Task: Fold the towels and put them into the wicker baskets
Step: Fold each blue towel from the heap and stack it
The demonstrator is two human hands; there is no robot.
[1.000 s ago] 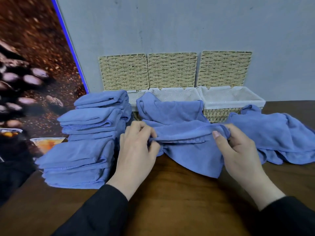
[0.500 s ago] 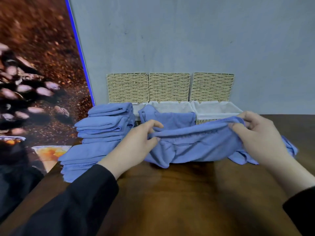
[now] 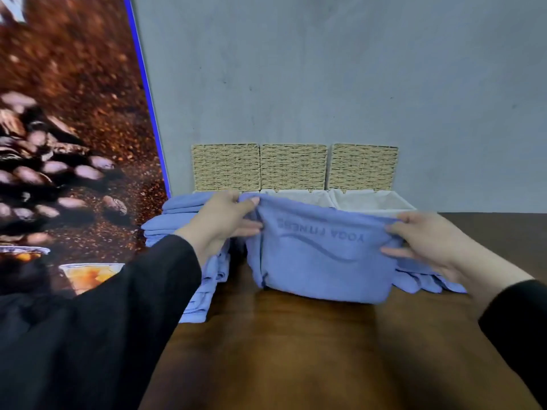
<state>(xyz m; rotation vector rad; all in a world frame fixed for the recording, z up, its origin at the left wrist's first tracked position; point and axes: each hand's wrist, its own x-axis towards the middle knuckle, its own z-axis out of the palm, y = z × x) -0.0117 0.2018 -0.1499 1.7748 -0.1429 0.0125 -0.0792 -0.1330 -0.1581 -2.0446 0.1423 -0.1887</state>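
I have a blue towel stretched between my hands, lifted off the wooden table so that only its lower fold brushes the tabletop. My left hand pinches the top edge at its left corner, thumb over the hem and fingers curled behind. My right hand grips the right corner the same way, fingertips pressed into the cloth. The print on the towel reads upside down between my thumbs. Beyond my fingers three wicker baskets sit in a row against the grey wall, lids up, white liners showing. Just outside my left fingers is a stack of folded towels; under my right wrist lie loose unfolded towels. Toward me from the hanging edge there is bare wood.
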